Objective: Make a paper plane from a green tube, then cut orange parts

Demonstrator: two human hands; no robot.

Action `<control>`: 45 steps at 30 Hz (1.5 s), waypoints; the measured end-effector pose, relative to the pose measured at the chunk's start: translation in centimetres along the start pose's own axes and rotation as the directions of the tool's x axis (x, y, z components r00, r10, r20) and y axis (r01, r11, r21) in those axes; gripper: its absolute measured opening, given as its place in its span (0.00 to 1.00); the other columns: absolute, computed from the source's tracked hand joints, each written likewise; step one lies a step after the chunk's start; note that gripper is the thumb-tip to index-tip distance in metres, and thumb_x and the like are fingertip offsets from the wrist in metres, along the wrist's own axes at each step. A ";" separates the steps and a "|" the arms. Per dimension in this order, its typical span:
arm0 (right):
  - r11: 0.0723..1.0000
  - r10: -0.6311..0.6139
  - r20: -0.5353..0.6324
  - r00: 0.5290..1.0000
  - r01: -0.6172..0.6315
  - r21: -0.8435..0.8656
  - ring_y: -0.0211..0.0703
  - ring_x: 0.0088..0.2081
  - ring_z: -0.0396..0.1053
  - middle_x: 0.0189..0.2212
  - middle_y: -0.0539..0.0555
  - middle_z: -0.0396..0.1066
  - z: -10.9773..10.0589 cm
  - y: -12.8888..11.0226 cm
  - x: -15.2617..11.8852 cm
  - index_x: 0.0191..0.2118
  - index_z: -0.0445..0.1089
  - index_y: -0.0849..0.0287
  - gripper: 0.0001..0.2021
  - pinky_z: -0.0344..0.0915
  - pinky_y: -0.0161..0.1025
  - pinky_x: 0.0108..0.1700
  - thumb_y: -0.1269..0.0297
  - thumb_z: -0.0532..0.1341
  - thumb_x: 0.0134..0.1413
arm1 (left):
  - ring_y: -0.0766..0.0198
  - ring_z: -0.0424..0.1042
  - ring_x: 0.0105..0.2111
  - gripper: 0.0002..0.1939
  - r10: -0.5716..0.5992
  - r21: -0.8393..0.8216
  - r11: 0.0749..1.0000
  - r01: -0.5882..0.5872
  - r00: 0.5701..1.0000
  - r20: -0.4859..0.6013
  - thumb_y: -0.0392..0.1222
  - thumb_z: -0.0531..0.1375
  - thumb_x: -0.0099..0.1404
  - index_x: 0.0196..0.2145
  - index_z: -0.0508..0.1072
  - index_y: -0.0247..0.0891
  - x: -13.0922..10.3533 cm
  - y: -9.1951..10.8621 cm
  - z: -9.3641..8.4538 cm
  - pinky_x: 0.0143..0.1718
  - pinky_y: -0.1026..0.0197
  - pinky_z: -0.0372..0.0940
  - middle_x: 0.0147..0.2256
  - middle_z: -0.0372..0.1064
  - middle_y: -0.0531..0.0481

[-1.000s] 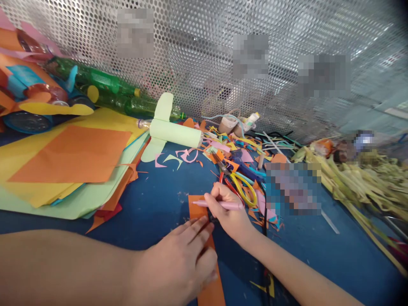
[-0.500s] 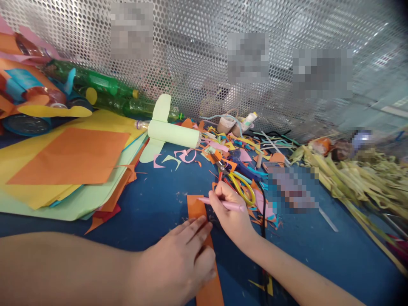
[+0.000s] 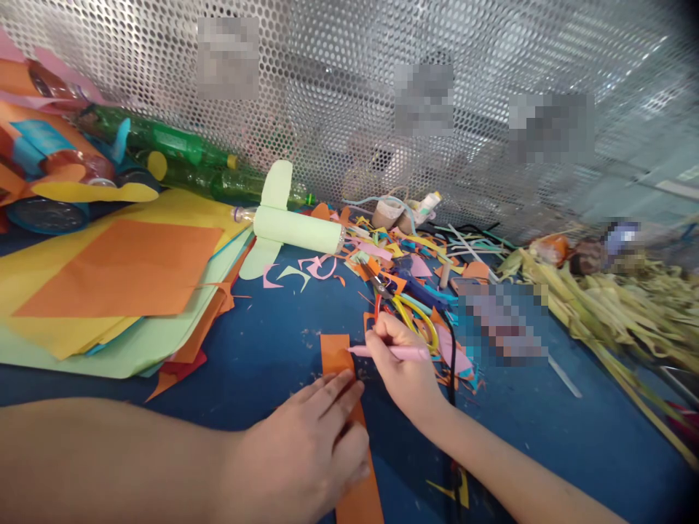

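An orange paper strip (image 3: 360, 487) runs from the bottom edge up to the middle of the blue table. My left hand (image 3: 311, 444) lies on it, fingertips resting on the paper near its upper part, thumb and fingers loosely spread. A pink pen (image 3: 398, 353) is pinched in my right hand (image 3: 409, 378), its tip at the right edge of the strip, close to the top. Yellow-handled scissors (image 3: 415, 320) lie just behind my right hand, among paper scraps.
Coloured paper sheets (image 3: 125, 269) are stacked at the left. Behind stand green bottles (image 3: 164, 142) and a bottle wrapped in light green paper (image 3: 300, 230). Scraps (image 3: 420, 266), a black cable (image 3: 452, 393) and dry husks (image 3: 617, 320) are at the right, with a perforated metal screen (image 3: 328, 87) behind.
My right hand and the pen have moved slightly right and down, bringing the tip from the strip's top edge to its right edge. My left hand stays on the strip.
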State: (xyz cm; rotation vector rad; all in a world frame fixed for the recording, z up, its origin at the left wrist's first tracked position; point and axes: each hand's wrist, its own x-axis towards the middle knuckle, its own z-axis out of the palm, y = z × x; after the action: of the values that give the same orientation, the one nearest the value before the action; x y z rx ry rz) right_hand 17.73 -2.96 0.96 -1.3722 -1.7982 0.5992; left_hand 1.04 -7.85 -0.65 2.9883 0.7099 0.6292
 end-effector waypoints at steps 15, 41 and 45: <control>0.923 0.112 -0.024 0.993 -0.095 0.372 0.35 0.21 0.58 0.17 0.45 0.60 -0.2 -0.1 0.2 0.29 0.57 0.56 0.09 0.58 0.33 0.26 0.62 0.47 0.60 | 0.51 0.63 0.51 0.08 0.048 0.020 0.999 -0.047 0.998 -0.032 0.38 0.50 0.65 0.33 0.68 0.34 0.2 -0.1 0.0 0.53 0.48 0.58 0.40 0.71 0.41; 0.933 0.063 0.354 0.933 -0.181 0.311 0.31 0.20 0.47 0.17 0.42 0.49 1.1 1.1 -0.2 0.24 0.51 0.57 0.13 0.48 0.32 0.22 0.62 0.55 0.55 | 0.53 0.66 0.49 0.12 0.037 0.069 0.997 -0.035 0.999 -0.024 0.42 0.49 0.66 0.37 0.67 0.32 0.1 0.0 -0.2 0.51 0.52 0.60 0.46 0.69 0.36; 0.946 0.066 0.345 0.936 -0.168 0.277 0.32 0.20 0.49 0.18 0.42 0.50 1.1 1.1 -0.2 0.24 0.51 0.56 0.13 0.49 0.32 0.23 0.61 0.54 0.56 | 0.53 0.67 0.48 0.11 0.045 0.074 0.996 -0.042 0.998 -0.033 0.40 0.49 0.66 0.36 0.68 0.31 0.2 0.0 -0.4 0.51 0.52 0.60 0.45 0.69 0.35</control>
State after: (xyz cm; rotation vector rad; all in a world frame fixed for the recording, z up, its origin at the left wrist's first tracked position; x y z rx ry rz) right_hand 17.45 -2.72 -0.56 -1.2253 -1.7923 1.1812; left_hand 1.05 -7.76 -0.20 3.0749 0.6864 0.6738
